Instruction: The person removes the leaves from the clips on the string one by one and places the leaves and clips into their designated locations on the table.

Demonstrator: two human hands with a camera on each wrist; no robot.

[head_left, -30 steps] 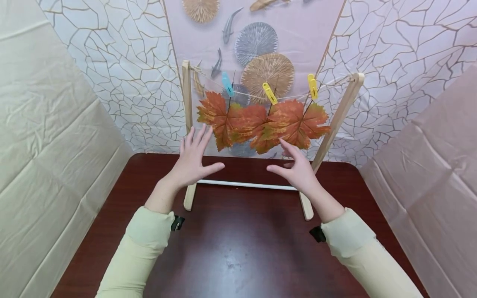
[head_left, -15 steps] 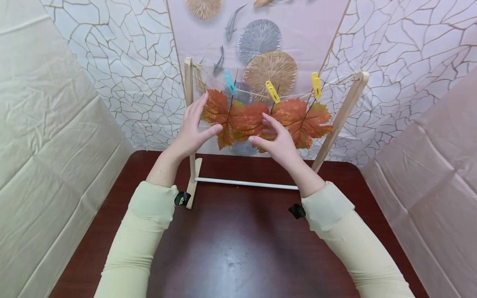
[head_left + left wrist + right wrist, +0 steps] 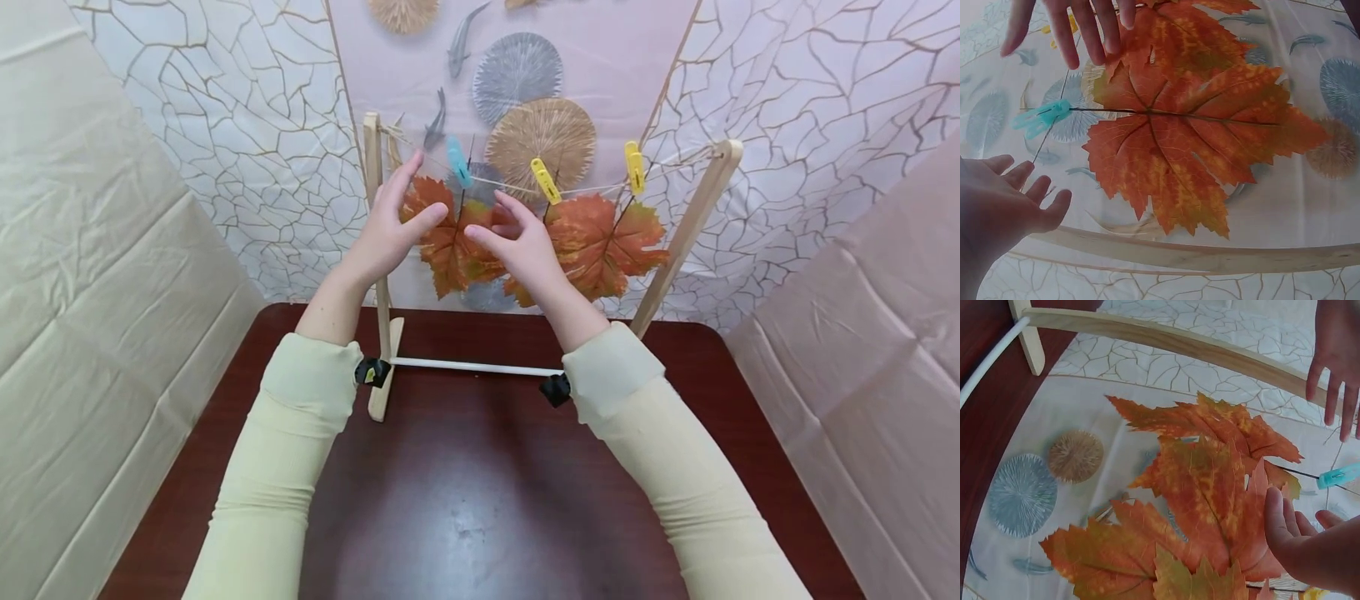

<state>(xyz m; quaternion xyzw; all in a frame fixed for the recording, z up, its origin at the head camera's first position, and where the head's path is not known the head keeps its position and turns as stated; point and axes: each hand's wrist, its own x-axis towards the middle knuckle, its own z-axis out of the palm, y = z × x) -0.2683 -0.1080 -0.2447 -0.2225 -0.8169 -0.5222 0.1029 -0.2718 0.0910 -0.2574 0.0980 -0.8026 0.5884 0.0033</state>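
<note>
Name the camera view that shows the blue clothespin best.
The left wrist view: there the blue clothespin appears largest and whole. The head view shows it whole but smaller; the right wrist view cuts it off at the frame's right edge.

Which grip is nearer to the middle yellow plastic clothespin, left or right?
Right: the right grip is below that yellow clothespin, slightly left; the left grip is farther left, beyond the blue plastic clothespin.

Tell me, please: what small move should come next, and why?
Probably the right hand should move to the turquoise plastic clothespin and pinch it. In the head view it sits between this hand and the left hand; neither holds anything, and the clothespin grips the thin dark stem of an orange-red lobed leaf.
</note>
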